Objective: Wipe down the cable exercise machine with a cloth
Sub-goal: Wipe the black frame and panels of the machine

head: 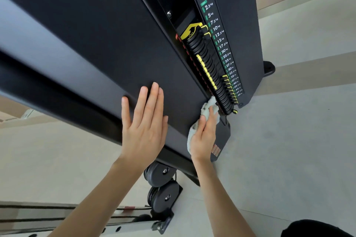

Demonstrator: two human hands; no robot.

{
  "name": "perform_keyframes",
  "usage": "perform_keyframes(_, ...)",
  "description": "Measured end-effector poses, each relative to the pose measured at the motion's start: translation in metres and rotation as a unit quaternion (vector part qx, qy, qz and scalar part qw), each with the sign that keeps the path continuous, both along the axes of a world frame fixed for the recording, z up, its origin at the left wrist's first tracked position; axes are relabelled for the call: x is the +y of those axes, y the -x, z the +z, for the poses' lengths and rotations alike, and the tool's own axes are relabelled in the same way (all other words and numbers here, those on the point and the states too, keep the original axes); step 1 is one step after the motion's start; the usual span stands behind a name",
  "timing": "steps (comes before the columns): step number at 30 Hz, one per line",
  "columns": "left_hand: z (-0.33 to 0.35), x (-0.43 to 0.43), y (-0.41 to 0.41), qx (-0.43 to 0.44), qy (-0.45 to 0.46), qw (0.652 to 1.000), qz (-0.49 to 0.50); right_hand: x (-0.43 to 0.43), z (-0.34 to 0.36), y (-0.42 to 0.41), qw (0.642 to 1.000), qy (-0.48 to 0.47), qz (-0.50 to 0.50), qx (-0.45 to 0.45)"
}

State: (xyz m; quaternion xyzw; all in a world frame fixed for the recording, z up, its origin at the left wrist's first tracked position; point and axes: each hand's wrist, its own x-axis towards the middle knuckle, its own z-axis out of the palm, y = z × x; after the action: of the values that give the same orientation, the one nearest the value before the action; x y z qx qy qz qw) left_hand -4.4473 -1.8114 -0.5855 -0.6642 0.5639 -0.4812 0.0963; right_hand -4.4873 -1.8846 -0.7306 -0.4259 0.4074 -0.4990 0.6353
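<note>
The left hand (pixel 143 121) lies flat, fingers straight, on the machine's black panel (pixel 96 34); at its 3 o'clock the right hand (pixel 204 136), fingers extended, presses the white cloth (pixel 209 105) against the panel edge beside the weight stack (pixel 208 63).

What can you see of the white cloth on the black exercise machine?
The white fluffy cloth looks like soft, nubbly terry towelling. It is bunched, pressed against the matte black machine panel under the right hand, whose fingers lie fairly straight over it. One bunch pokes out past their tips, beside the bottom of the black and yellow weight stack; another shows along the hand's left edge. The hand hides its middle.
</note>
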Motion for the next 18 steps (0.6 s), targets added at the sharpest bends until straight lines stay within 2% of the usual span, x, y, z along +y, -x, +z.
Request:
perform_keyframes(2, -0.004, 0.003, 0.001, 0.007, -0.007, 1.000, -0.001, -0.001, -0.009, 0.003, 0.999, -0.038, -0.003, -0.006)
perform_keyframes(4, -0.007, 0.005, 0.001, 0.005, -0.010, 1.000, 0.002, -0.001, 0.000, 0.003, 1.000, -0.027, -0.004, -0.011)
perform_keyframes(9, -0.010, 0.005, 0.001, -0.001, -0.017, 1.000, -0.003, 0.007, 0.055, -0.003, 0.992, 0.120, 0.012, -0.030)
perform_keyframes(12, -0.014, 0.004, -0.001, -0.003, -0.016, 1.000, -0.012, 0.007, 0.052, -0.003, 0.983, 0.179, 0.010, -0.025)
perform_keyframes(18, -0.037, 0.013, -0.003, 0.016, -0.033, 0.999, -0.013, 0.007, -0.014, -0.006, 0.994, 0.111, -0.008, -0.006)
